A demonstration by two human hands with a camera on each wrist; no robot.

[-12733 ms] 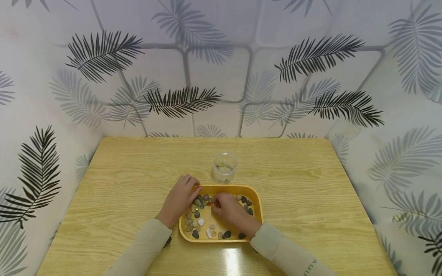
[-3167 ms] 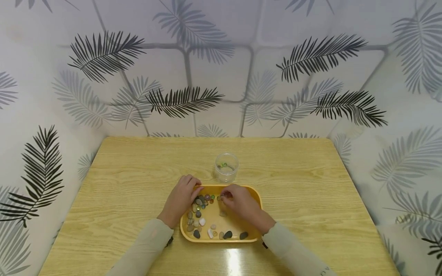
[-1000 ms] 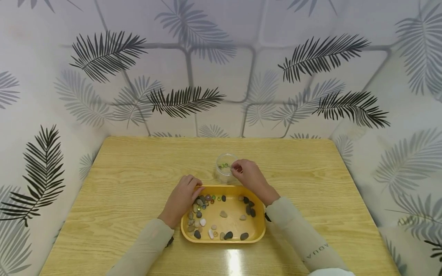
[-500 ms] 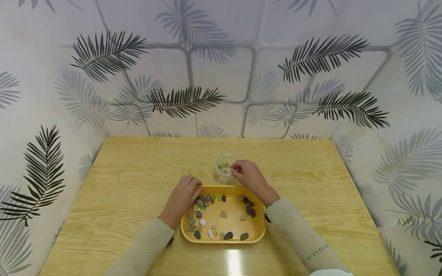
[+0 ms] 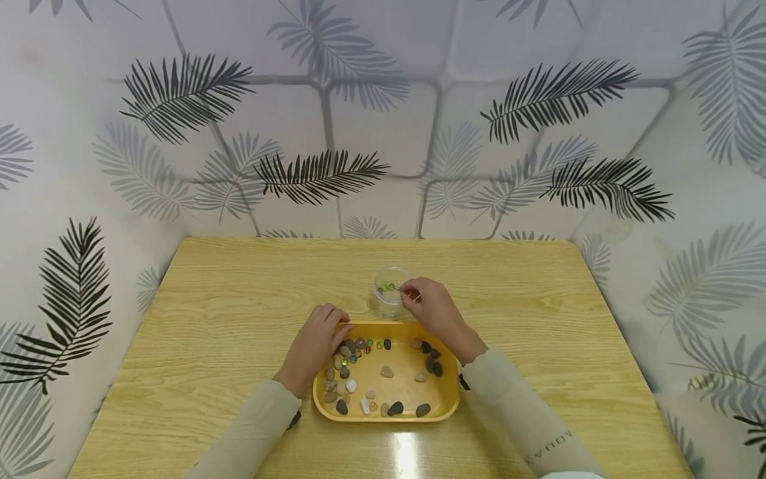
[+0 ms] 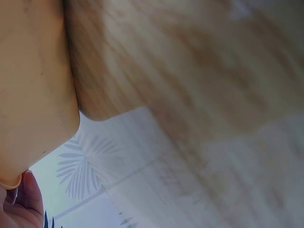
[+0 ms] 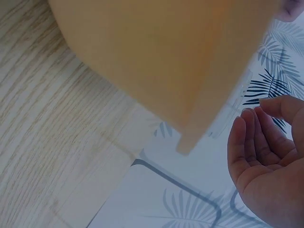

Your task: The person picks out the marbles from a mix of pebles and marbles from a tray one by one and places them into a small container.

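My left hand (image 5: 314, 342) grips the far left corner of a yellow tray (image 5: 451, 399), its thumb over the inner side. In the left wrist view, fingers (image 6: 31, 194) curl at the tray's rim. Behind the tray stands a clear round cup (image 5: 383, 306) with a few small greenish marbles (image 5: 385, 288) inside. My right hand (image 5: 433, 309) is at the cup's right rim, fingertips over its opening. The right wrist view shows the right hand (image 7: 268, 161) with bent fingers and thumb slightly apart, nothing visible between them.
Inside the tray, pebbles and glass marbles crowd the left side. Dark stones (image 5: 431, 364) lie at the right, a white pebble (image 5: 351, 385) at the left and a tan pebble (image 5: 387, 371) mid-tray. The wooden table (image 5: 239, 286) ends at a leaf-patterned backdrop (image 5: 371, 120).
My right hand has moved from inside the tray up to the cup. Half a second ago a small dark piece showed below its fingertips in the cup. The left hand stays put.
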